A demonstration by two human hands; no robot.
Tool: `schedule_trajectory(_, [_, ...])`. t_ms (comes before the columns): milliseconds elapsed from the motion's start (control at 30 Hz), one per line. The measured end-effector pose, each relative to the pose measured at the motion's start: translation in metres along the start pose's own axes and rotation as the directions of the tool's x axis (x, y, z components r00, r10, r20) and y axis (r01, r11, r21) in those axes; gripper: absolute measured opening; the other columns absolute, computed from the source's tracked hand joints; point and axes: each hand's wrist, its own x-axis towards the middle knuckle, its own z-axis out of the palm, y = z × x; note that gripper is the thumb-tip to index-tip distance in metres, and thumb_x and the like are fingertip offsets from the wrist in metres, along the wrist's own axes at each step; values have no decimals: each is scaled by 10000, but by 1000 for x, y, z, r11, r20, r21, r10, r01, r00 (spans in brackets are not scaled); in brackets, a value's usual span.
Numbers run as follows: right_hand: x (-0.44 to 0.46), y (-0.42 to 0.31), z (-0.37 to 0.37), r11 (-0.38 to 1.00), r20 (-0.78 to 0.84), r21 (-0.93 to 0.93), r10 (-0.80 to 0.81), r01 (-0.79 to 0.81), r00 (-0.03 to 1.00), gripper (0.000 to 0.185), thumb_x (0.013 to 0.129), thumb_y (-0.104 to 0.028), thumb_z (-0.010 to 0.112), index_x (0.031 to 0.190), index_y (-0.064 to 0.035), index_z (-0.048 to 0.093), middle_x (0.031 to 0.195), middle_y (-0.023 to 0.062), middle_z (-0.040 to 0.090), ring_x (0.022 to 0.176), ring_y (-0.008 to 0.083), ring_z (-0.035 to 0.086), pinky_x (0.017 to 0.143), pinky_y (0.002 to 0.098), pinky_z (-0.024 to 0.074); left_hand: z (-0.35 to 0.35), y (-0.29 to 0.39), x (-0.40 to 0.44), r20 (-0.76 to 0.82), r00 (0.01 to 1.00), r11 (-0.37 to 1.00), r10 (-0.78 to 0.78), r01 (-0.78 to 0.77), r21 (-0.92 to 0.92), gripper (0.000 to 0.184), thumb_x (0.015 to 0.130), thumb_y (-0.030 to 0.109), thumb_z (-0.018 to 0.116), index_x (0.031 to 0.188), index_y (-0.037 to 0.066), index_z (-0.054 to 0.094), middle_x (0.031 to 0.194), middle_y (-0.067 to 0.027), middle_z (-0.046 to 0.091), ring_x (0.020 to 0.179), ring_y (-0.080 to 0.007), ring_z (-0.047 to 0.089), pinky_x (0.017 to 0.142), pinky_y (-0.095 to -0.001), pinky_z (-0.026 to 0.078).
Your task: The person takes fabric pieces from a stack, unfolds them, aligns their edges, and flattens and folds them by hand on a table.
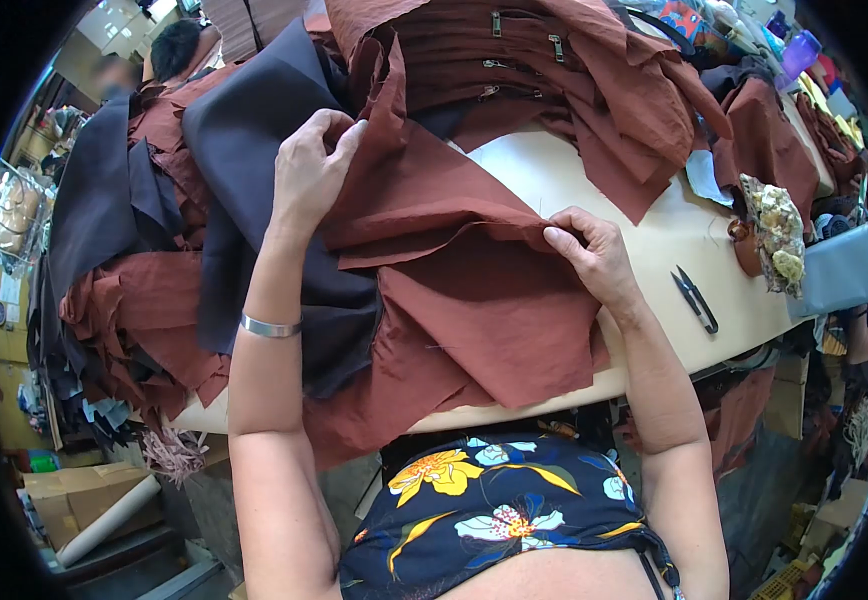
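Observation:
A rust-brown fabric piece [484,320] stretches between my two hands over the table. My left hand [314,165] pinches a raised fold of the brown cloth at the upper left. At the right end of a folded edge, my right hand [594,255] grips the cloth between thumb and fingers. Dark navy fabric [254,130] lies under and left of my left hand. Beyond my hands is a stack of brown pieces with zippers [499,65]. Black thread snips [696,300] rest on the table to the right of my right hand.
The pale tabletop [529,165] shows between the cloths. Brown and navy fabric heaps [144,310] cover its left side. At the right stand a pincushion-like lumpy object [774,235] and a grey-blue container [839,270]. Another person's head [176,50] shows at the upper left.

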Motion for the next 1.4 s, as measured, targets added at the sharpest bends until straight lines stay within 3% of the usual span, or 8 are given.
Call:
schedule_trajectory(167, [-2,2,0,951,-53,-298,-101,81,993,124,799,-86,616,910,-33,627,796,42,610,682,144,539,683,283,430,15,-44,15,212,962,927,172,-231,294,251,887,158,545,1066,-13,585,907,-135,657,823,-159,618,747,-279,473])
schedule_trajectory(267, [-3,-6,9,653,-60,-700,-458,290,887,162,783,-102,603,942,-72,617,912,50,583,768,187,533,775,342,402,20,-34,6,382,922,736,-70,306,-604,238,920,141,507,1080,-20,581,1004,-89,648,882,-151,612,770,-297,484])
schedule_trajectory(433, [-4,-37,50,340,245,-669,-739,661,628,179,740,-156,596,905,-87,604,992,90,551,893,216,525,852,400,358,14,-28,7,389,919,374,-66,384,-844,225,939,130,480,1115,-3,524,1020,-68,618,897,-122,605,788,-269,510])
schedule_trajectory(600, [-26,-98,55,656,135,-199,-717,728,684,276,679,-168,623,940,-81,610,944,83,574,767,222,554,773,386,415,8,-38,5,365,929,397,-64,359,-845,234,944,144,477,1122,2,528,1042,-70,613,885,-115,606,779,-259,505])
schedule_trajectory(867, [-72,-196,66,433,-424,302,-737,850,526,121,714,-158,612,783,-73,663,798,71,608,548,124,478,619,295,438,21,-49,-5,378,925,390,-48,365,-845,242,946,155,471,1120,-1,535,1055,-69,611,889,-122,606,775,-267,500])
schedule_trajectory(1000, [-65,-201,38,467,-92,523,-800,713,592,122,735,-120,615,829,-80,681,843,59,605,542,123,435,605,292,427,24,-47,-3,414,908,404,-68,404,-821,231,942,139,471,1113,-2,536,1043,-67,614,897,-125,607,777,-267,499])
schedule_trajectory(1100, [-64,-190,46,389,-300,338,-818,857,490,158,729,-149,635,869,-121,704,850,50,627,532,114,446,620,301,454,21,-31,-7,363,929,405,-72,360,-841,215,937,131,472,1099,4,536,1024,-61,617,897,-126,607,774,-267,499])
schedule_trajectory(1400, [-40,-129,26,778,230,-38,-603,627,763,338,716,-104,652,1049,-69,610,1006,112,610,912,278,541,796,396,456,22,-17,-7,391,916,234,-87,400,-886,212,938,120,470,1105,-4,517,1058,-83,605,923,-156,607,825,-298,500])
